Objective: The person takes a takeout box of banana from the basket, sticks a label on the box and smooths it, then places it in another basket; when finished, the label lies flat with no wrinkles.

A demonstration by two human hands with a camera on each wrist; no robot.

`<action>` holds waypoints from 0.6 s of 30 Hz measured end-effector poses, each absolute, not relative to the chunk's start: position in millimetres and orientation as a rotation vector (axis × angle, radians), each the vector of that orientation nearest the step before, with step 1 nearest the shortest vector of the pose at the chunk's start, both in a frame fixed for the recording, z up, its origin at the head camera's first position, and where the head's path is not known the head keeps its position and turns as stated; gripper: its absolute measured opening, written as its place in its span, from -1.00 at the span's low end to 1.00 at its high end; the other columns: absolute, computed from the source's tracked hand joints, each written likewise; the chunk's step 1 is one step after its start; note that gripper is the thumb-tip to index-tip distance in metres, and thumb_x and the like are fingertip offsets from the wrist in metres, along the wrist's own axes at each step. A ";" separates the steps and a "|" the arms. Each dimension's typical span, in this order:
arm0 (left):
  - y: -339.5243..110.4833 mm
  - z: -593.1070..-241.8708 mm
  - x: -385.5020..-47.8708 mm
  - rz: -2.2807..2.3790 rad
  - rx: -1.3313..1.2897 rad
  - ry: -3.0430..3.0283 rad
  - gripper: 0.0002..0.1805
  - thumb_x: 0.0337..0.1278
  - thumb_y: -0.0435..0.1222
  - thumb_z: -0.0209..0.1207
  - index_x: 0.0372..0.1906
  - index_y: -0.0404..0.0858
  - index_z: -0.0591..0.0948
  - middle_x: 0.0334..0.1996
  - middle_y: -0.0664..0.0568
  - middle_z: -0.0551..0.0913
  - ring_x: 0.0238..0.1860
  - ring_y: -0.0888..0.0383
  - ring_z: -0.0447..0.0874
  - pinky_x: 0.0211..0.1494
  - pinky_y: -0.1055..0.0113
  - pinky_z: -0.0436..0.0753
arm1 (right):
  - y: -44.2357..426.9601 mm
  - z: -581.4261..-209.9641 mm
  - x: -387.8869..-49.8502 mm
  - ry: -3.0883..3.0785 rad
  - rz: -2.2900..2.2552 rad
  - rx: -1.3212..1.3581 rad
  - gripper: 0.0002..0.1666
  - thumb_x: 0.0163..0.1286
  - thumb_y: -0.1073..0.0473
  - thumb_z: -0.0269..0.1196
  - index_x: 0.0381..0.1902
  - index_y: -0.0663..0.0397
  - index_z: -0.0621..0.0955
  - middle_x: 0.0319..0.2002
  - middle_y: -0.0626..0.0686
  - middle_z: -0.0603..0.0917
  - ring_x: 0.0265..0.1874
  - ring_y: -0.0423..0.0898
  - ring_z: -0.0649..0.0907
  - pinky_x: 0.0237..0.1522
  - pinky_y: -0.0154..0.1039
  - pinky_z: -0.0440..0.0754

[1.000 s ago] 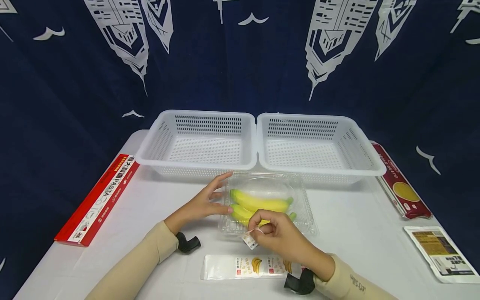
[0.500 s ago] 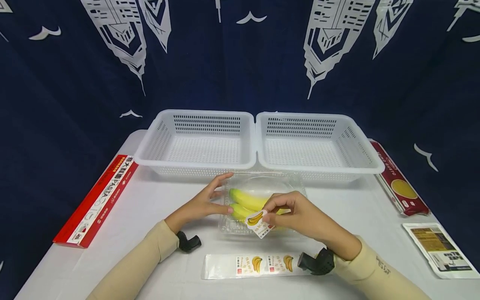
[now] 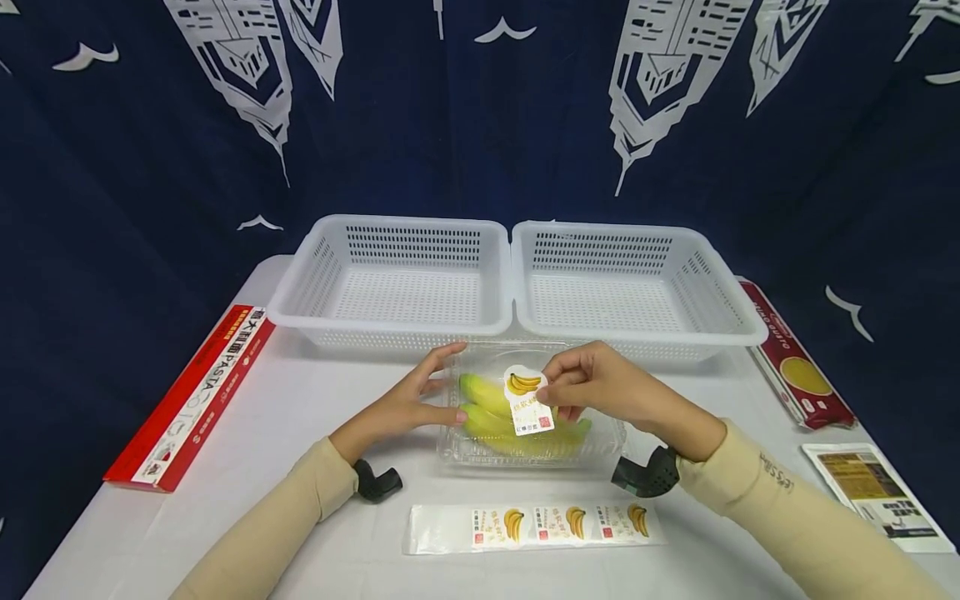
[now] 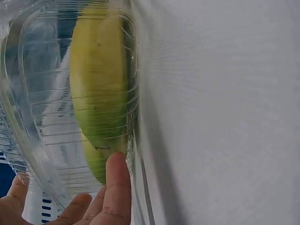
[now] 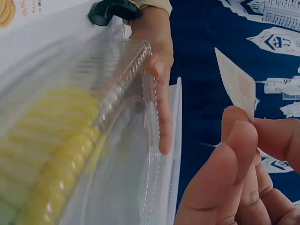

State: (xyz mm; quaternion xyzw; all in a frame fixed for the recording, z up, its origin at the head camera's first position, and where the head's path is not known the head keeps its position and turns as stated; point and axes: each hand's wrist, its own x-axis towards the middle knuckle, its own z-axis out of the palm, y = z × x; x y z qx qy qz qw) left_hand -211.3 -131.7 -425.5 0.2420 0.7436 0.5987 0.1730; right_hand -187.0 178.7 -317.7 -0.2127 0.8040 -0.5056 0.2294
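Note:
A clear plastic clamshell box (image 3: 468,454) with yellow-green bananas (image 3: 480,421) inside sits in front of the baskets, its lid down. My left hand (image 3: 401,412) rests against its left side, fingers spread and thumb near the front corner. In the left wrist view the fingertips touch the clear wall beside a banana (image 4: 101,79). My right hand (image 3: 611,392) pinches a white banana sticker (image 3: 531,412) by its right edge, above the lid. The right wrist view shows the sticker (image 5: 239,84) apart from the box, between thumb and fingers.
A backing strip (image 3: 442,530) with several banana stickers lies in front of the box. Two white baskets (image 3: 405,325) (image 3: 645,337) stand behind. A red pasta box (image 3: 191,400) lies left; a dark red packet (image 3: 798,358) and a white pouch (image 3: 873,492) lie right.
My right hand has moved up and away from the strip, turning the sticker from a folded, low position to face-up over the lid. My left hand stays at the box.

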 end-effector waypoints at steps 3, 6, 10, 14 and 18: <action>-131.4 -425.0 -211.0 1.704 0.683 2.106 0.11 0.23 -0.24 0.48 0.75 -0.09 0.08 0.76 -0.15 -0.07 0.59 -0.58 0.09 0.45 -0.53 0.34 | 178.9 -315.6 -196.1 2.210 -1.377 -0.512 -0.84 0.42 0.32 0.39 -0.16 0.35 0.68 -0.47 -0.01 0.74 -0.48 -0.14 0.71 -0.29 -0.20 0.78; -131.7 -424.9 -210.7 1.704 0.682 2.102 0.11 0.23 -0.24 0.48 0.75 -0.09 0.07 0.75 -0.16 -0.07 0.59 -0.58 0.08 0.46 -0.53 0.33 | 178.1 -315.6 -206.0 2.221 -1.330 -0.444 -0.80 0.40 0.31 0.41 -0.09 0.33 0.67 -0.51 -0.02 0.73 -0.51 -0.17 0.70 -0.32 -0.24 0.77; -132.3 -424.7 -210.3 1.703 0.672 2.098 0.11 0.23 -0.22 0.48 0.75 -0.06 0.08 0.76 -0.14 -0.08 0.60 -0.57 0.07 0.46 -0.53 0.31 | 177.5 -317.3 -217.1 2.250 -1.247 -0.415 -0.73 0.39 0.30 0.41 -0.01 0.33 0.65 -0.57 -0.03 0.69 -0.53 -0.18 0.68 -0.35 -0.25 0.75; -132.3 -424.6 -210.1 1.706 0.669 2.089 0.11 0.23 -0.23 0.48 0.75 -0.06 0.08 0.76 -0.14 -0.08 0.60 -0.58 0.06 0.46 -0.53 0.32 | 177.2 -320.2 -224.8 2.270 -1.200 -0.399 -0.68 0.40 0.31 0.41 0.05 0.33 0.63 -0.59 -0.03 0.67 -0.53 -0.18 0.67 -0.36 -0.27 0.75; -131.8 -424.6 -210.4 1.705 0.674 2.087 0.11 0.24 -0.24 0.48 0.76 -0.06 0.07 0.76 -0.15 -0.09 0.60 -0.58 0.05 0.46 -0.53 0.33 | 177.3 -324.7 -229.5 2.277 -1.180 -0.365 -0.61 0.42 0.30 0.42 0.11 0.33 0.59 -0.58 -0.02 0.68 -0.53 -0.17 0.67 -0.37 -0.29 0.73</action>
